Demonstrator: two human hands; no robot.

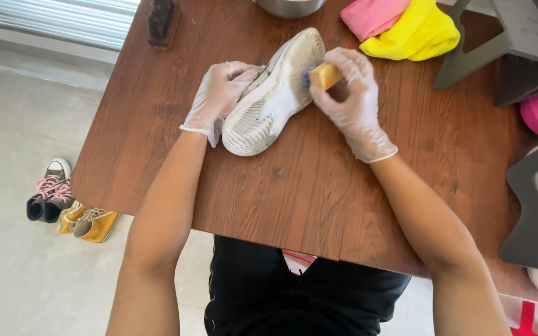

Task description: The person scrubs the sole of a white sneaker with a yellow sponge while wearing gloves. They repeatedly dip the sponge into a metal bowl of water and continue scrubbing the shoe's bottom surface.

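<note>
Overhead, on the head camera, I see my gloved left hand (pixel 221 93) clamped on a white sneaker (pixel 273 93) lying sole-up on the wooden table (pixel 306 180). My gloved right hand (pixel 351 99) grips a wooden-handled brush (pixel 324 76) against the sole's edge. Pink and yellow cloths (pixel 406 25) lie behind; small shoes (pixel 70 202) sit on the floor.

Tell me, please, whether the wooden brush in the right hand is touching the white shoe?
Touching. The head view shows the brush in the right hand with its bristle end pressed against the white shoe's sole edge, no gap between them.
</note>
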